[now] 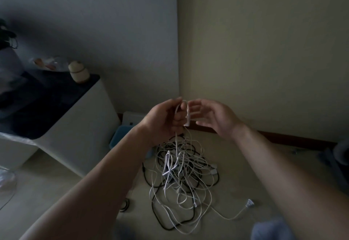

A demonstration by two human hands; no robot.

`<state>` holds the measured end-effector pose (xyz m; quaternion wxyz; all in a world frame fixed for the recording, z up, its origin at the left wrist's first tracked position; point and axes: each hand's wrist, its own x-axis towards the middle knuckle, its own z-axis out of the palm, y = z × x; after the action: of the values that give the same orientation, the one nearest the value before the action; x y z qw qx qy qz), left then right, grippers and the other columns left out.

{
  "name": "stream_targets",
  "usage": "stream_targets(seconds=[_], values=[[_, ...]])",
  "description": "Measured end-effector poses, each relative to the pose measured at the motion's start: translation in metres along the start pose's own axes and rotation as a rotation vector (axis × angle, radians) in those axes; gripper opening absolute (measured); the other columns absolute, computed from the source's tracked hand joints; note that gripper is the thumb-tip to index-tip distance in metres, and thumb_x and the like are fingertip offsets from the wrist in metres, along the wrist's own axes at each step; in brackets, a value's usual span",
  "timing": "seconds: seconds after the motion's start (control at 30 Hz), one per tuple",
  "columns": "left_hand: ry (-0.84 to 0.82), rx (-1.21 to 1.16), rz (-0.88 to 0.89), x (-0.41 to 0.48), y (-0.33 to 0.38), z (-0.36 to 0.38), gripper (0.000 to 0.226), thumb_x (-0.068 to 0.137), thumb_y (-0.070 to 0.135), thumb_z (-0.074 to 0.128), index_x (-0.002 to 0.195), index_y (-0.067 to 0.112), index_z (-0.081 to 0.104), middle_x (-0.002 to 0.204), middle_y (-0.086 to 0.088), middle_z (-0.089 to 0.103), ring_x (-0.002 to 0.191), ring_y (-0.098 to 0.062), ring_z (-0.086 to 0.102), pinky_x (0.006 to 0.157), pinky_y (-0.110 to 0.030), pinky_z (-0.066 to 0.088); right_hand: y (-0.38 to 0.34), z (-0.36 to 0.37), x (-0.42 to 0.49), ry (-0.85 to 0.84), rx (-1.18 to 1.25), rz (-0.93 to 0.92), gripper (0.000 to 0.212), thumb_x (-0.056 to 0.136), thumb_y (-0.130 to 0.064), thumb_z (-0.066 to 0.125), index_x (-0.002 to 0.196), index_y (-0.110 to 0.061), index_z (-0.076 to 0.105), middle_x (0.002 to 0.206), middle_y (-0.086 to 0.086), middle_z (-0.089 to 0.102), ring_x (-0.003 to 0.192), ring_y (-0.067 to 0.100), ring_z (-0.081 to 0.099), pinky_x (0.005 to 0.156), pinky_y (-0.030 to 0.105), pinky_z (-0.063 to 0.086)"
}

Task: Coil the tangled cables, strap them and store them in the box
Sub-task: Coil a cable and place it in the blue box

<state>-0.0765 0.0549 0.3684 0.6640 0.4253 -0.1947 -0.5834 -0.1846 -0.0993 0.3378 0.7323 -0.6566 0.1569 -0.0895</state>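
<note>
Both hands are raised over the floor (245,164) in a dim corner. The left hand (166,119) grips a white cable (187,115), its fingers curled round a small loop at the top. The right hand (213,119) is spread, fingers loosely straight just beside that loop; whether they touch it I cannot tell. From the left hand the cable hangs down into the tangle (181,173) of white and black cables on the floor, a white plug (249,203) trailing out to the right. A blue box (120,137) sits by the wall, partly hidden behind the left forearm, beside a white cabinet (85,122)
</note>
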Motion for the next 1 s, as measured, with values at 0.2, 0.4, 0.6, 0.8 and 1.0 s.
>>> stream_targets(seconds=[0.2, 0.4, 0.6, 0.8, 1.0], values=[[0.082, -0.113, 0.088, 0.000, 0.006, 0.005, 0.035, 0.099, 0.030, 0.047, 0.074, 0.014, 0.064, 0.064, 0.001, 0.058, 0.056, -0.011, 0.054, 0.053, -0.020, 0.049, 0.018, 0.038, -0.006, 0.078, -0.051, 0.112, 0.074, 0.078, -0.056, 0.049, 0.145, -0.025, 0.047, 0.128, -0.002, 0.067, 0.119, 0.019, 0.061, 0.101, 0.046, 0.046], [0.056, -0.176, 0.150, -0.005, 0.021, -0.003, 0.015, 0.084, 0.023, 0.040, 0.070, 0.020, 0.038, 0.050, 0.007, 0.028, 0.043, -0.009, 0.019, 0.042, -0.022, 0.018, 0.040, 0.046, -0.018, -0.311, -0.206, 0.169, 0.067, 0.098, -0.053, 0.022, 0.068, -0.006, 0.058, 0.064, 0.014, 0.061, 0.070, 0.026, 0.065, 0.079, 0.029, 0.050], [0.230, -0.153, 0.144, -0.010, 0.032, -0.018, 0.039, 0.104, 0.034, 0.036, 0.067, 0.022, 0.039, 0.045, 0.008, 0.021, 0.033, -0.006, 0.017, 0.036, -0.021, 0.011, 0.050, 0.018, -0.014, -0.241, -0.411, 0.135, 0.035, 0.091, -0.043, 0.056, 0.064, -0.021, 0.056, 0.061, -0.004, 0.054, 0.063, 0.013, 0.053, 0.072, 0.030, 0.047], [0.266, -0.194, 0.208, -0.012, 0.041, -0.025, 0.040, 0.105, 0.034, 0.037, 0.068, 0.022, 0.044, 0.044, 0.009, 0.023, 0.032, -0.006, 0.020, 0.032, -0.020, 0.015, 0.071, -0.011, -0.017, -0.105, -0.833, 0.232, 0.023, 0.092, -0.014, 0.064, 0.087, -0.035, 0.073, 0.087, -0.001, 0.074, 0.073, 0.017, 0.064, 0.068, 0.039, 0.052], [0.310, -0.185, 0.216, -0.016, 0.046, -0.035, 0.040, 0.106, 0.034, 0.036, 0.069, 0.022, 0.044, 0.044, 0.009, 0.023, 0.032, -0.005, 0.020, 0.031, -0.020, 0.014, 0.074, -0.036, -0.021, 0.032, -0.745, 0.376, 0.034, 0.097, -0.003, 0.050, 0.077, -0.019, 0.071, 0.057, -0.008, 0.058, 0.049, 0.009, 0.051, 0.044, 0.019, 0.041]])
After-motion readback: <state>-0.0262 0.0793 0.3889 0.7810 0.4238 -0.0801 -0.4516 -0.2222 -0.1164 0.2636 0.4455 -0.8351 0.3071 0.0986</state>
